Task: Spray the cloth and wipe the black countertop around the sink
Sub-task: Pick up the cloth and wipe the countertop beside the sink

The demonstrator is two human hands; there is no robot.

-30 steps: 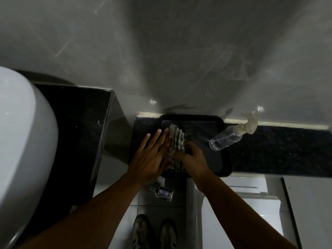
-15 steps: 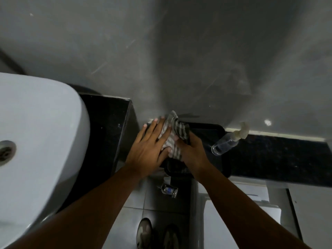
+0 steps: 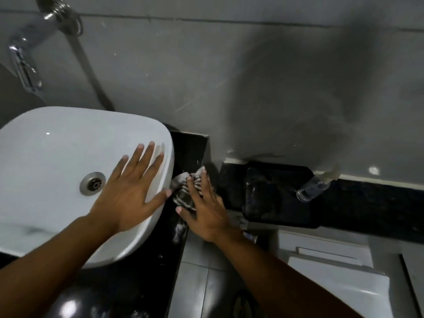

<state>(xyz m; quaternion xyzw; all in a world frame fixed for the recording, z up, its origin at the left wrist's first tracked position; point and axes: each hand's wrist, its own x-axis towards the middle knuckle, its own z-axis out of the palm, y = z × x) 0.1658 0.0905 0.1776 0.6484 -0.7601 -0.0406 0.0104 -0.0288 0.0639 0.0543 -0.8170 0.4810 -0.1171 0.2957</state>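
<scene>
A striped grey-and-white cloth (image 3: 186,195) lies on the black countertop (image 3: 188,148) just right of the white sink (image 3: 46,157). My right hand (image 3: 204,212) presses flat on the cloth, fingers spread over it. My left hand (image 3: 130,193) rests open on the sink's right rim, fingers apart, holding nothing. A clear spray bottle (image 3: 315,185) lies on its side on the lower black ledge (image 3: 371,207), its nozzle against the wall, well right of both hands.
A black tray (image 3: 278,195) sits on the lower ledge beside the bottle. A chrome tap (image 3: 25,56) juts from the grey wall above the sink. Below lie a tiled floor (image 3: 197,283) and a white toilet lid (image 3: 339,288).
Both hands have moved left from the black tray. The right hand carried the cloth onto the countertop by the sink; the left hand let go of it and settled on the sink rim.
</scene>
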